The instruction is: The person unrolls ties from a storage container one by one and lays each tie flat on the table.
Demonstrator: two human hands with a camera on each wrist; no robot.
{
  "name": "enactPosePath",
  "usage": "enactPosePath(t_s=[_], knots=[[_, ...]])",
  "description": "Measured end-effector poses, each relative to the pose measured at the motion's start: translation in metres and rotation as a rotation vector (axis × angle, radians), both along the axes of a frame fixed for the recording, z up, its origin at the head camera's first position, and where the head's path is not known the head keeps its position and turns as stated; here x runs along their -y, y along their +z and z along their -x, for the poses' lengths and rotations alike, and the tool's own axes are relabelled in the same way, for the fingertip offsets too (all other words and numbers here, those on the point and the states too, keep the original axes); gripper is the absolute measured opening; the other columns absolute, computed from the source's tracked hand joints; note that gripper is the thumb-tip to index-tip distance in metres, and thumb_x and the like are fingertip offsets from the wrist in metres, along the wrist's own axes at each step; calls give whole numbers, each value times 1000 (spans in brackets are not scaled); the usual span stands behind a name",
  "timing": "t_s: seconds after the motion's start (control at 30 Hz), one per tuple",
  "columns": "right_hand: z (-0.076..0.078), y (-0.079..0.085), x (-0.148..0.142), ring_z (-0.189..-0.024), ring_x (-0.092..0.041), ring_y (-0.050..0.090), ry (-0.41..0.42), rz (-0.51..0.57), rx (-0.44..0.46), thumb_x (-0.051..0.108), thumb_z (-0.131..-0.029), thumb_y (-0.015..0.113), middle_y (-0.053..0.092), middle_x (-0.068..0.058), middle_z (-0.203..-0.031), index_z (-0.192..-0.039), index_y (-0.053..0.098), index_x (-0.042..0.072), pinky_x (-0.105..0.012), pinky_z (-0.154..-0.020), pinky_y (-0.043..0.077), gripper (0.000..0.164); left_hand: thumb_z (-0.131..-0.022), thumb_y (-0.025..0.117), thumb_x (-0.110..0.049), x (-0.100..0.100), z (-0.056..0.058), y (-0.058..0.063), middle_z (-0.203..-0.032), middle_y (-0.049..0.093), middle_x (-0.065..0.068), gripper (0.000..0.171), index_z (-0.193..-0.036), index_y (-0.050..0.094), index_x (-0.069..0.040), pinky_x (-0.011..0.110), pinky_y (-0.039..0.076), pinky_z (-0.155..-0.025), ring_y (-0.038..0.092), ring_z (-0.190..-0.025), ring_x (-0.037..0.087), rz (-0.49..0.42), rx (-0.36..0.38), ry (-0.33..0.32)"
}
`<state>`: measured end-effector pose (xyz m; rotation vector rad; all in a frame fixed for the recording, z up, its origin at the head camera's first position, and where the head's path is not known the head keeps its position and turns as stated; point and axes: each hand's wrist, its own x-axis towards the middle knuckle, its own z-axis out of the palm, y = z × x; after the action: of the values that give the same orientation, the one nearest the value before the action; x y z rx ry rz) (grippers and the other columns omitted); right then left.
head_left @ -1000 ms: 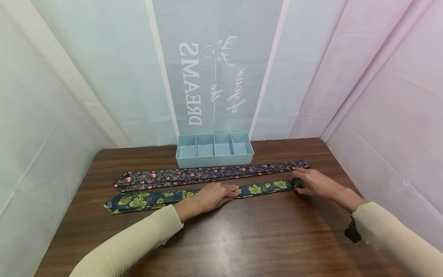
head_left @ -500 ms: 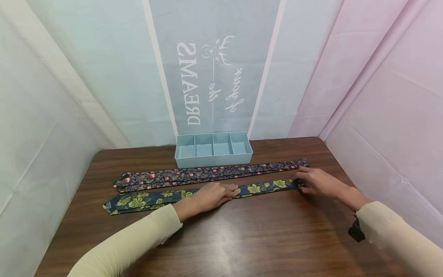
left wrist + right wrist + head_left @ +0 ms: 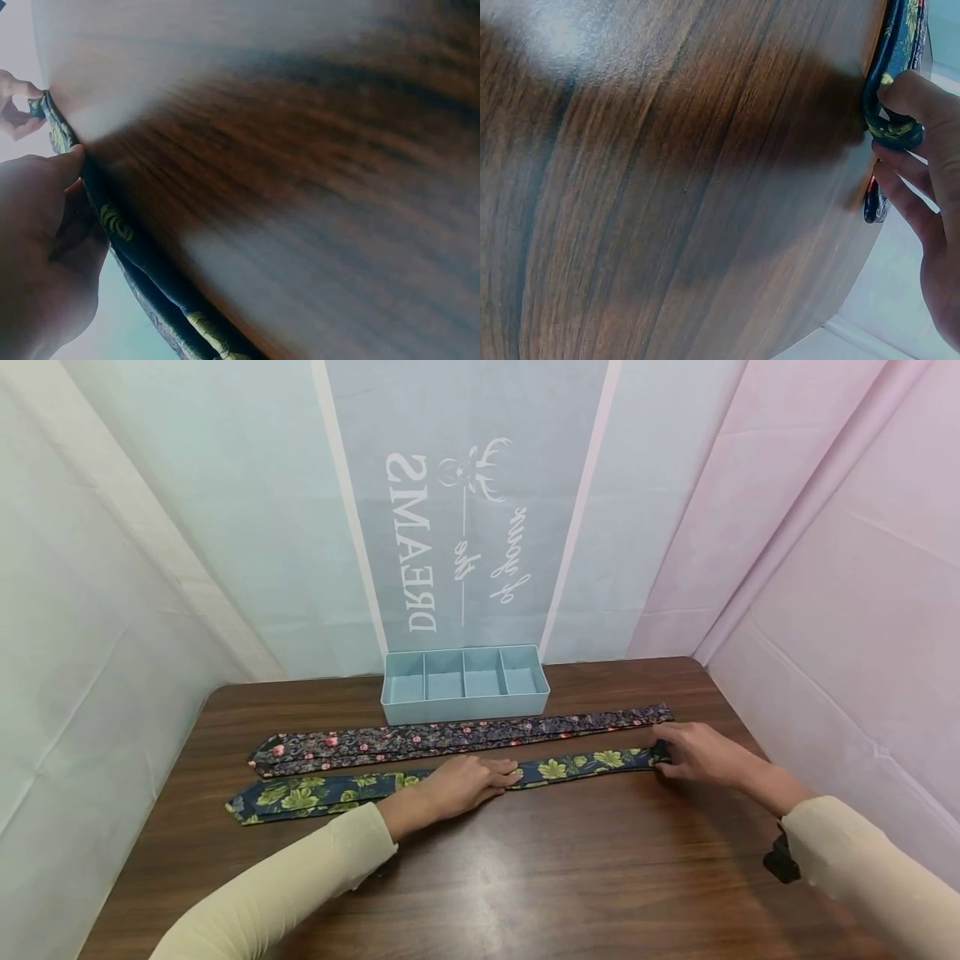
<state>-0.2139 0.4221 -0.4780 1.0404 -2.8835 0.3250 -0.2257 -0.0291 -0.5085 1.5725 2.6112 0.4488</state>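
A navy necktie (image 3: pixel 555 769) with yellow-green flowers lies lengthwise on the table, broad pointed end to the left. My left hand (image 3: pixel 457 787) rests across its middle, fingers pressing it down and the thumb at its near edge. At the right end, my right hand (image 3: pixel 705 755) pinches the narrow tail, which bends round in a loop (image 3: pixel 896 131) between thumb and fingers in the right wrist view. Just behind lies a second necktie (image 3: pixel 416 740), dark with pink flowers, nearly parallel and touched by neither hand.
A light blue box (image 3: pixel 465 708) with several compartments stands behind the ties, against the printed curtain (image 3: pixel 465 410). Pale fabric walls rise on both sides of the dark wooden table (image 3: pixel 570 868). A black device (image 3: pixel 782 860) sits under the right sleeve.
My right hand has slid a little to the right with the navy necktie's narrow end, and more of the tie's right part shows. My left hand stays in place.
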Motion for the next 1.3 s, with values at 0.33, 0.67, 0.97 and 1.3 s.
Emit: enactPosePath(t_s=[0.33, 0.67, 0.97, 1.3], knots=[[-4, -3, -6, -82, -25, 74, -38, -73, -27, 9, -82, 89, 73, -27, -116, -116, 74, -3, -44, -68, 62, 38, -110, 60, -18, 3, 1, 1, -157, 54, 6, 38, -148, 62, -15, 40, 52, -111, 58, -140, 21, 33, -5, -8], [-1, -9, -8, -75, -11, 67, 32, -46, -98, 9, -81, 89, 74, -14, -105, -111, 75, 0, -34, -60, 58, 35, -108, 64, -30, -9, 5, 11, -154, 59, 4, 37, -141, 70, -16, 39, 53, -110, 63, -135, 23, 79, -40, 18], [0, -5, -7, -77, -19, 71, 34, -58, -87, 8, -81, 91, 74, -15, -104, -111, 75, -1, -38, -62, 60, 36, -109, 63, -31, -42, 7, 14, -163, 49, 4, 48, -153, 58, -14, 38, 50, -114, 53, -145, 23, 42, -75, -9], [2, -3, -4, -71, -13, 67, 53, -60, -88, 9, -79, 92, 73, -15, -101, -108, 74, -2, -34, -58, 57, 36, -110, 60, -27, -91, 13, 16, -166, 45, 0, 49, -157, 53, -17, 31, 37, -123, 38, -155, 13, 109, -26, -79]])
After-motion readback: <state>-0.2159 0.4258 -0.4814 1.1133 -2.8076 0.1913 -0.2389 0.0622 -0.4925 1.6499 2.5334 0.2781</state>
